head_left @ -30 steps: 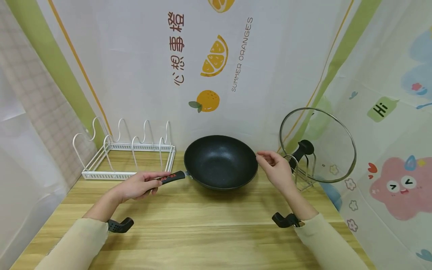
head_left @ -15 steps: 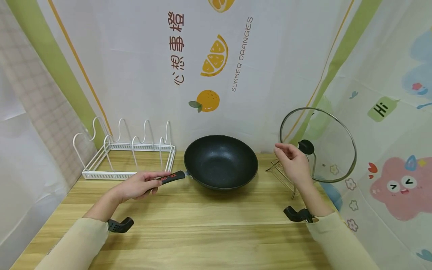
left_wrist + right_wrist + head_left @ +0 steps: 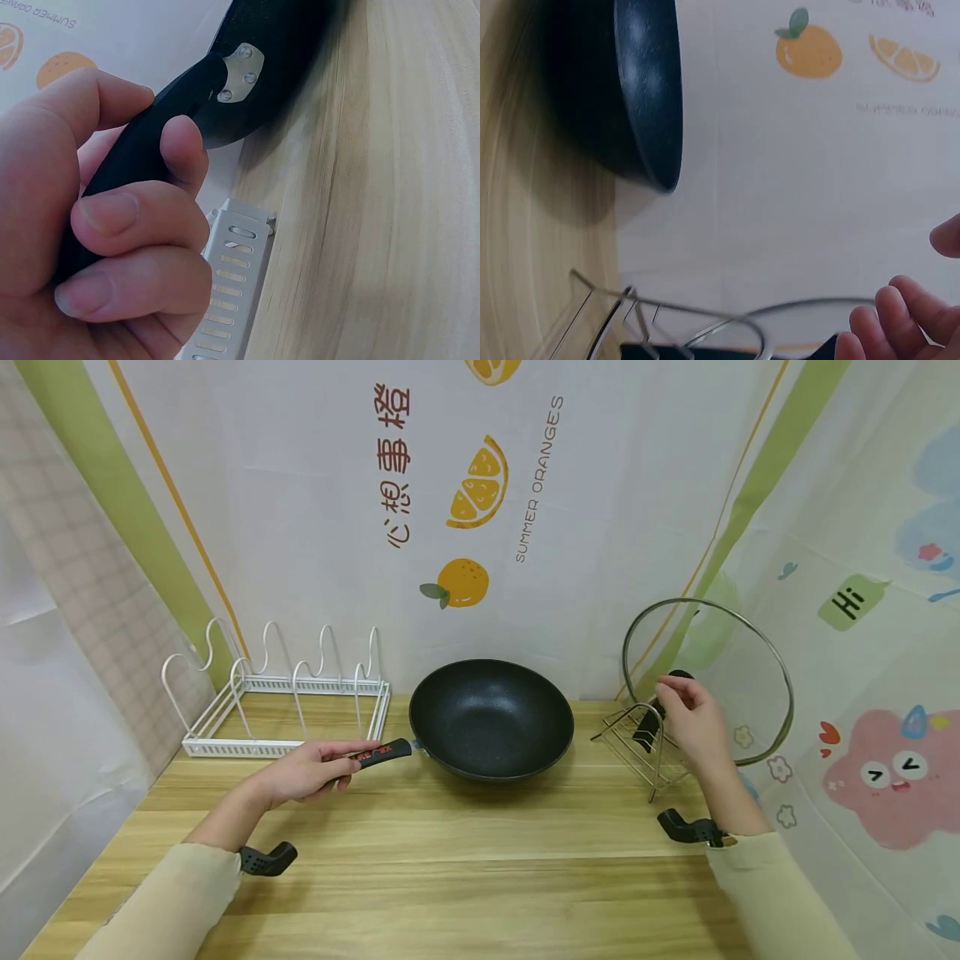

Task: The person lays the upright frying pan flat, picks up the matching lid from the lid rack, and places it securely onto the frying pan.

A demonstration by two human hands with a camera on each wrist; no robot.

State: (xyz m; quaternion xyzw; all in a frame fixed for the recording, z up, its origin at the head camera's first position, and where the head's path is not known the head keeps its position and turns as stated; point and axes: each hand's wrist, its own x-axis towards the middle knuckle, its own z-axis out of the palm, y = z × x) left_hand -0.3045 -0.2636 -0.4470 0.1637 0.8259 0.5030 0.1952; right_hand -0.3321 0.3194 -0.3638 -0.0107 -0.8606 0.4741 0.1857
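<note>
Reaching with my right hand [image 3: 693, 714], loosely curled fingers [image 3: 900, 311] at the black knob of the round glass lid [image 3: 708, 681], upright right of the black wok [image 3: 491, 718] on the bench; left hand [image 3: 303, 771] grips the wok's handle [image 3: 382, 752]. Next, I judge, closing on the knob.

A white wire rack [image 3: 277, 702] sits at the wooden table's [image 3: 450, 877] back left, before orange-printed backdrop [image 3: 465, 493].

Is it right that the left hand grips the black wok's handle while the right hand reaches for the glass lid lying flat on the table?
Not quite: the glass lid stands upright in a wire stand, as the head view shows. The rest holds.
</note>
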